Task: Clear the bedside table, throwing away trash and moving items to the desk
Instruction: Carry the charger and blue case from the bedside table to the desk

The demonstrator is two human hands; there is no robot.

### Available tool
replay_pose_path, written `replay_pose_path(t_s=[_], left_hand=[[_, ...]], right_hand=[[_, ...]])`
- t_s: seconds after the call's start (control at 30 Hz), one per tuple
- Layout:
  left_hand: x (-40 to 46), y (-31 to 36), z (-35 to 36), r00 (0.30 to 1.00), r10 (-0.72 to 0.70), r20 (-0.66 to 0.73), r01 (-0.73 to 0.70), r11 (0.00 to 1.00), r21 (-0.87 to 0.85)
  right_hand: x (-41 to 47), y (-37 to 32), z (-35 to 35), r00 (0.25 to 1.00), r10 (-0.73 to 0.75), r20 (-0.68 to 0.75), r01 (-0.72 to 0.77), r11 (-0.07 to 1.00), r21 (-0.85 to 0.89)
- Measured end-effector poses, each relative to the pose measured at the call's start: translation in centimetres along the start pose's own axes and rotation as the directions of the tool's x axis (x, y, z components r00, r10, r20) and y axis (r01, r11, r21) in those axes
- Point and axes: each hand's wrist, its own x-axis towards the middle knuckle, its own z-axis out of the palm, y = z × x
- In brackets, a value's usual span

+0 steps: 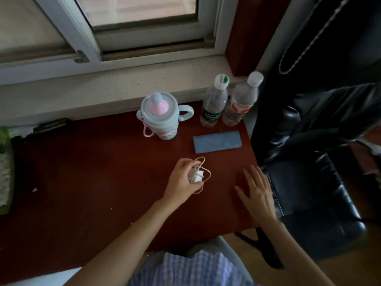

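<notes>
On the dark red table (92,172), my left hand (182,179) is shut on a white charger with its coiled cable (199,174), at table level near the middle. My right hand (256,193) hovers flat and open, fingers spread, near the table's right edge. Behind them lies a flat blue-grey case (216,141). A pale blue cup with a pink lid knob and handle (159,116) stands further back. Two clear plastic bottles stand at the back right: one with a green label (214,104), one with a red label (240,102).
A black leather chair (309,182) with dark clothing draped over it stands right of the table. A window sill (103,89) and window run along the back. A green and white bundle (5,168) lies at the far left edge. Small crumbs dot the table.
</notes>
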Motion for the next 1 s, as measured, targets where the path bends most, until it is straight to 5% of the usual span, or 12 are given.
replay_pose_path(t_s=[0.57,1.0], left_hand=[[5.8,3.7,7.1,0.970,0.122,0.210,-0.163,0.968,0.190],[6.2,3.1,8.3,0.966,0.176,0.188,-0.216,0.952,0.218]], right_hand=[[-5.9,1.5,1.8,0.991,0.093,0.101,-0.087,0.995,-0.055],[-6.1,1.4,2.1,0.990,0.094,0.101,-0.091,0.995,-0.031]])
